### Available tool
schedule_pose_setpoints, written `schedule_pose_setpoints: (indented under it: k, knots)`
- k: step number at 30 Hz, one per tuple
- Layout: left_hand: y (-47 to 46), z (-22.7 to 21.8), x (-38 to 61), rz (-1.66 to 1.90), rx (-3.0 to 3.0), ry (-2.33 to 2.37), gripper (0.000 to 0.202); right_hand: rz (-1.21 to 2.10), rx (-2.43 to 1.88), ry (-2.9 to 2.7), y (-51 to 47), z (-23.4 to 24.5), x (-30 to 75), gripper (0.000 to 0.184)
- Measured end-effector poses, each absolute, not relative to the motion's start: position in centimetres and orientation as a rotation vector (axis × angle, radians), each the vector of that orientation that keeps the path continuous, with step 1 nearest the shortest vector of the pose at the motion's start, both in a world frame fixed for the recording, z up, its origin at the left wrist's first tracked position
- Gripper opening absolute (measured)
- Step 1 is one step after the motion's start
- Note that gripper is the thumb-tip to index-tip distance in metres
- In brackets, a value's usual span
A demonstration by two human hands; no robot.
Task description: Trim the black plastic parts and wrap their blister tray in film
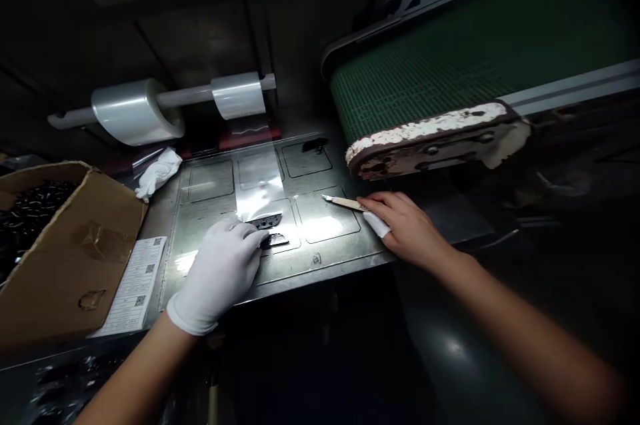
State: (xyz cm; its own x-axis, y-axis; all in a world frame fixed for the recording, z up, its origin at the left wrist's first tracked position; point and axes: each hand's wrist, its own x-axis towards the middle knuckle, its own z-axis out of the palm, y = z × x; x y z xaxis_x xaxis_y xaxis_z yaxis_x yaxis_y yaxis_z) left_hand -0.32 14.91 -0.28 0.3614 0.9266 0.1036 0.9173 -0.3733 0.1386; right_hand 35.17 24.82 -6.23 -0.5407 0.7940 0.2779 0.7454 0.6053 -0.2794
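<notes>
My left hand [223,268], in a white glove, is closed with its fingertips on small black plastic parts on the metal plate [320,262]. One black part [267,221] lies at the lower end of a clear film strip [260,178]; another black piece [278,240] shows just below it, partly behind the fingers. My right hand [407,225] grips a slim pale-handled craft knife [345,202], its blade pointing left over the plate. White wrapping [377,224] covers one of its digits. A further black part [315,144] rests at the plate's far right corner.
Two film rolls, a wide one [133,112] and a narrow one [239,96], hang on a bar behind. A green conveyor belt [400,88] juts in at right. At left are a cardboard box [75,252] of black parts, a printed sheet [133,288] and crumpled white material [159,173].
</notes>
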Motion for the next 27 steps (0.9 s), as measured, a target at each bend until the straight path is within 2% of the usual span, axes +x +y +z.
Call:
schedule_pose_setpoints:
  k: [3, 7, 9, 10, 11, 13, 14, 16, 20, 25, 27]
  knots:
    - [15.3, -0.1, 0.7, 0.14, 2.658, 1.751, 0.028, 0.204, -1.183, -2.317, 23.8, -6.4, 34.4, 0.059]
    - [14.1, -0.1, 0.2, 0.24, 2.652, 1.809, 0.024, 0.296, -1.163, -1.953, 19.6, -6.9, 34.9, 0.037]
    - [12.0, -0.4, 0.0, 0.416, 2.614, 1.835, 0.022, 0.523, -1.156, -1.765, 15.9, -7.9, 34.0, 0.023]
    - [10.5, -0.7, 0.2, 0.547, 2.591, 1.839, 0.02, 0.746, -1.142, -1.688, 13.8, -8.5, 33.0, 0.018]
    - [8.9, -1.2, 0.4, 0.686, 2.565, 1.84, 0.019, 1.06, -1.097, -1.611, 11.6, -9.1, 31.5, 0.017]
    - [5.5, -2.3, 1.4, 0.916, 2.517, 1.846, 0.025, 1.798, -0.93, -1.397, 7.6, -10.2, 27.7, 0.033]
    - [3.9, -3.0, 2.0, 0.963, 2.496, 1.865, 0.029, 2.067, -0.821, -1.274, 6.0, -10.5, 25.6, 0.043]
    - [1.0, -4.6, 3.2, 1.017, 2.443, 1.971, 0.031, 2.389, -0.725, -1.085, 3.4, -10.7, 22.1, 0.054]
    - [-3.6, -7.4, 4.3, 1.232, 2.174, 2.212, 0.034, 2.597, -0.849, -1.08, 1.9, -10.3, 19.4, 0.049]
    - [-8.4, -9.0, 4.3, 1.344, 1.663, 2.406, 0.043, 2.725, -0.808, -1.458, 4.7, -10.3, 18.1, 0.041]
    - [-9.5, -8.9, 4.3, 1.379, 1.19, 2.4, 0.046, 2.75, -0.774, -1.669, 5.6, -10.6, 16.7, 0.038]
